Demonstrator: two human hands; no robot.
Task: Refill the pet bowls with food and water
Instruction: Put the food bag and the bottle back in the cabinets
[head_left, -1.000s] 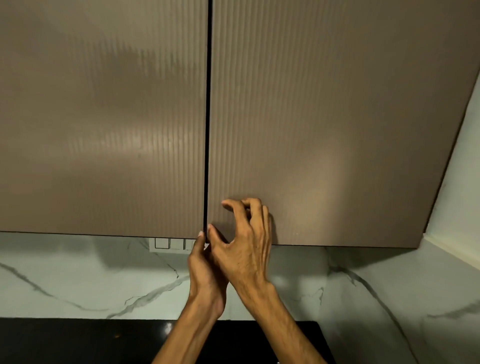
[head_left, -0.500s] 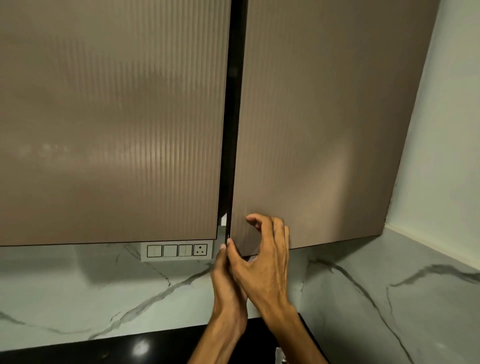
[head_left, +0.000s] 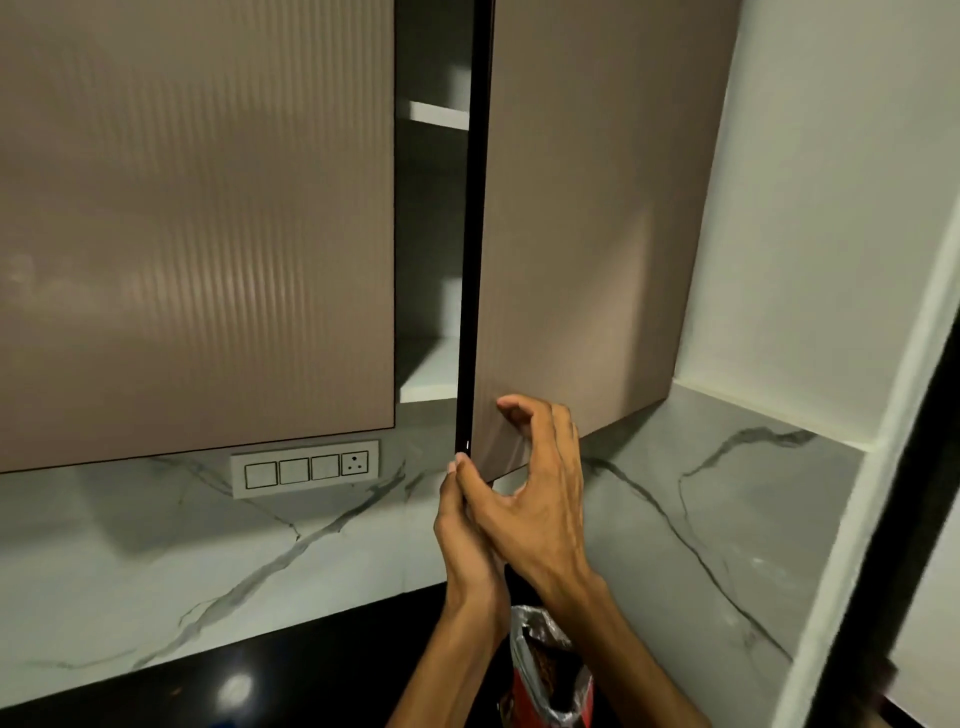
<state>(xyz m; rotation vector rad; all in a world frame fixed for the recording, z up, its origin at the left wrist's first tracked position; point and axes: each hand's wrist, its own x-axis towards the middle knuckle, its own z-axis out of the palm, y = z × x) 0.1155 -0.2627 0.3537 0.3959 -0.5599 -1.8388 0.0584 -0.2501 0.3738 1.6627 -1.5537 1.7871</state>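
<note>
Two hands meet at the lower free corner of the right cabinet door (head_left: 582, 234), which stands swung partly out from the wall cabinet. The right hand (head_left: 530, 499) pinches that corner, its thumb on the dark door edge and its curled fingers on the ribbed brown front. The left hand (head_left: 462, 540) sits just behind and beside the right one, its thumb tip up against the bottom of the same edge; how its fingers lie cannot be told, since the right hand hides them.

Below the wrists, an opened food bag (head_left: 545, 670) with a red body and a silvery inner lining stands on the black countertop (head_left: 156, 686), brown contents showing in its mouth. No pet bowl shows in this view.

Through the gap between the doors, white shelves (head_left: 431, 374) show inside the cabinet. The left cabinet door (head_left: 197, 223) is shut flat. Under it, a white switch plate (head_left: 305, 469) with three switches and a socket is set in the white, grey-veined marble backsplash (head_left: 208, 561). A white wall (head_left: 810, 208) rises to the right.
</note>
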